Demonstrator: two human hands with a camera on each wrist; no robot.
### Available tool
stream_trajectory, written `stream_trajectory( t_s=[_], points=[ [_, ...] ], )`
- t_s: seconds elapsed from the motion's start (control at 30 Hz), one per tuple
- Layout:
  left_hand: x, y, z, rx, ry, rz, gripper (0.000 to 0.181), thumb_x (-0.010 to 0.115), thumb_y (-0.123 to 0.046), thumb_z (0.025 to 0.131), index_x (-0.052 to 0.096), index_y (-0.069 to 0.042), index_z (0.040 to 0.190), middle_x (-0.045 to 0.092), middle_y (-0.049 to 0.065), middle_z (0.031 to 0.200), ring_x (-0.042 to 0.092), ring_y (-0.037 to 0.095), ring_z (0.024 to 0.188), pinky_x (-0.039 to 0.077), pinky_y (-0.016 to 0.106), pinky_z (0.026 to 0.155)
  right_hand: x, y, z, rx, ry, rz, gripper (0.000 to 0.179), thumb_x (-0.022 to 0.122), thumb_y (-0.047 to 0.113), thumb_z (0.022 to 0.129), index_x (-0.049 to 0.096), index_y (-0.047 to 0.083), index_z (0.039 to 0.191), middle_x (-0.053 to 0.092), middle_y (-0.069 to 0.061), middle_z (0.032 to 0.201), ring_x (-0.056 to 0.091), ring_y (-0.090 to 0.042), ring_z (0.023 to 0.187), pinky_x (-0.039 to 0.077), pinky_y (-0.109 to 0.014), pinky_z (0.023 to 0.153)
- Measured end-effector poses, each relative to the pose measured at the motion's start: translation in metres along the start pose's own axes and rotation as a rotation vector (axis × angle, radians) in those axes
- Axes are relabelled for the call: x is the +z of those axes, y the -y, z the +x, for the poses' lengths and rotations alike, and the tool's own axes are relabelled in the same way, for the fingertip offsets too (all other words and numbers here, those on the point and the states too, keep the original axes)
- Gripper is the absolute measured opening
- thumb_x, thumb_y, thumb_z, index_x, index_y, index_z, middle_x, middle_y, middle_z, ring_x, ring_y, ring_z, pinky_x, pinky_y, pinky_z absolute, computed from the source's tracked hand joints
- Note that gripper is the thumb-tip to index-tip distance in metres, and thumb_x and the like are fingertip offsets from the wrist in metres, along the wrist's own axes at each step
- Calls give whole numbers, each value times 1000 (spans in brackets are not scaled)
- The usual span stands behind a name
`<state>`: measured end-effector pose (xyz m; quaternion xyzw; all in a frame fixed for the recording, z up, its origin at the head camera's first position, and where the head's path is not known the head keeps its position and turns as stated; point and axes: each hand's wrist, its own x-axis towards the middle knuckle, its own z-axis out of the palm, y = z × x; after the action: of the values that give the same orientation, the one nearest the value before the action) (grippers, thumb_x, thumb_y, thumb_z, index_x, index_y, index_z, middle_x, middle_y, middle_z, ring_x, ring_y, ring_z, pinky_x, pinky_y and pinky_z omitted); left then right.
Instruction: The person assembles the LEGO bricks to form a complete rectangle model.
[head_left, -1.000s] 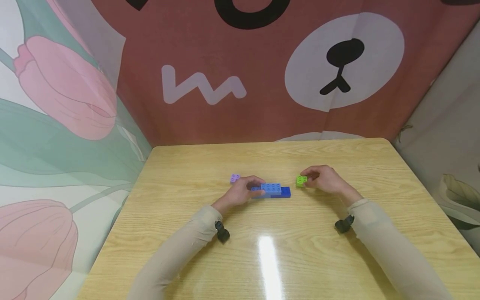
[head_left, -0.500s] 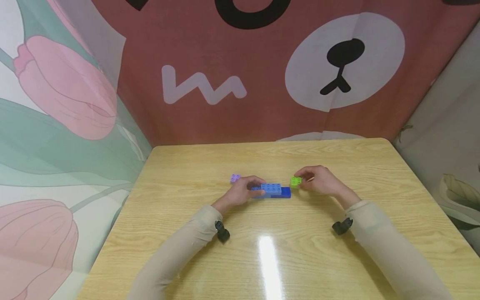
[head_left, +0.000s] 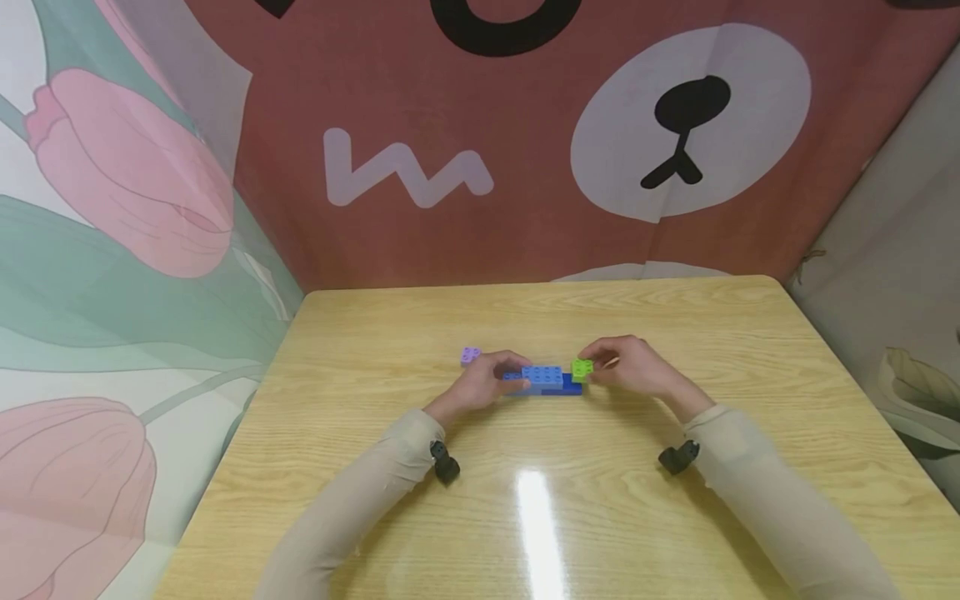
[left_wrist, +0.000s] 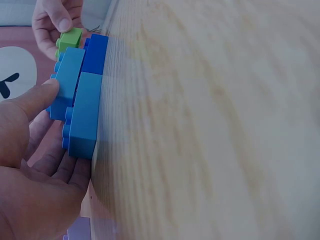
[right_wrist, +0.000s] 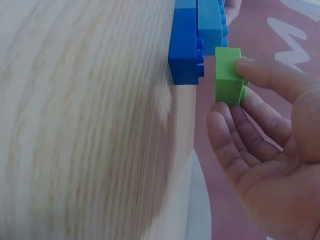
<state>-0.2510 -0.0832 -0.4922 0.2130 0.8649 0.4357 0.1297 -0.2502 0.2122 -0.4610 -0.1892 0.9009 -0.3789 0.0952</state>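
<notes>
Two toy bricks lie end to end on the table: a light blue brick point(left_wrist: 85, 117) and a dark blue brick point(right_wrist: 184, 52). Bridging them is another light blue brick point(head_left: 542, 377), studs up. My left hand point(head_left: 480, 383) holds this stack at its left end, the thumb against the upper brick's near side. Between thumb and fingers of my right hand point(head_left: 633, 367) is a small lime green brick point(right_wrist: 227, 80) with its studs up. It hovers over the dark blue brick's bare studs, a small gap below it in the right wrist view.
A small purple brick point(head_left: 470, 356) stands on the table behind the left hand. The wooden table point(head_left: 420, 500) reaches back to a printed curtain point(head_left: 405, 242). Dark wrist cameras, such as the left camera point(head_left: 445, 463), sit on both sleeves.
My right hand has carried the green brick leftward, from beside the stack to over its dark blue end. The left hand and the blue bricks have stayed put.
</notes>
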Motion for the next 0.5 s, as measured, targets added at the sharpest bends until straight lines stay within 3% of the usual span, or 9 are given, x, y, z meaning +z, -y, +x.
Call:
stream_trajectory(
  t_s=[0.5],
  points=[
    [1,2,2,1,-4,-3,36,73,-30,92,67,-20,125,70,2,126,63,18,121,50,37,106,11,3,5,-22,30,31,33,79,17,85,71,12,116,72,-5,102,66,-18,94,60,-36,84]
  ],
)
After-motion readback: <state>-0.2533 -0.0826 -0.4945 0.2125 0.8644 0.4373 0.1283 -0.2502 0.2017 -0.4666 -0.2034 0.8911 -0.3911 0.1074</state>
